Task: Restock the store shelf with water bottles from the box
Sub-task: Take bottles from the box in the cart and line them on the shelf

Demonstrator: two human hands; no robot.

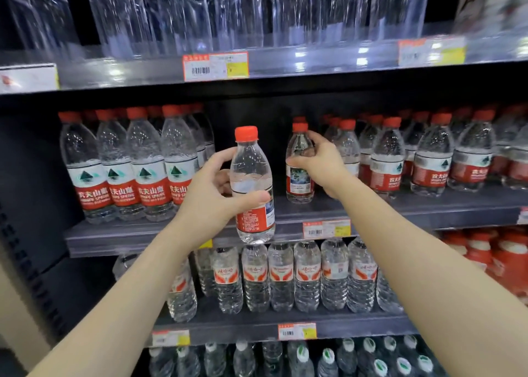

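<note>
Shelf [177, 235] gap ahead: my left hand [213, 194] grips a slick bottle [253, 188] mid-body; my right hand [320, 159] clasps a shelved bottle [298, 176].

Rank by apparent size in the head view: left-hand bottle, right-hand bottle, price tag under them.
1. left-hand bottle, largest, though nearness to the camera inflates it
2. right-hand bottle, farther back
3. price tag, smallest
</note>
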